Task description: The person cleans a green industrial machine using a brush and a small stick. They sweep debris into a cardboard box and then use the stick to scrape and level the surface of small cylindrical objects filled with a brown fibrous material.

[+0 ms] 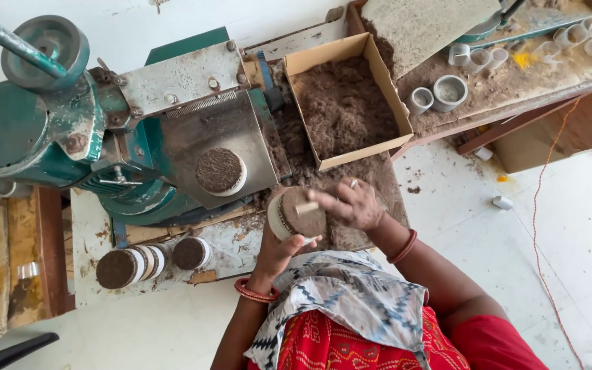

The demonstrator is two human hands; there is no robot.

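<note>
Fig.: L hand (279,250), palm up, fingers wrapped round a white cup (296,216) packed w/ brown powder, held over the surface's (90,236) front edge. R hand (351,204), wrist bent, pinches a small stick (306,207) on the cup top. Open tan box (342,103) of powder at far edge; green press (56,123) at left; 2 filled cups (152,260) lie near front edge.

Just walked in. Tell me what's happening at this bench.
A person's left hand holds a short white ring packed with brown fibre. The right hand presses a small wooden stick onto the fibre. A cardboard box of loose fibre sits just beyond. On the green machine rests another filled ring, and more lie beside it.
</note>
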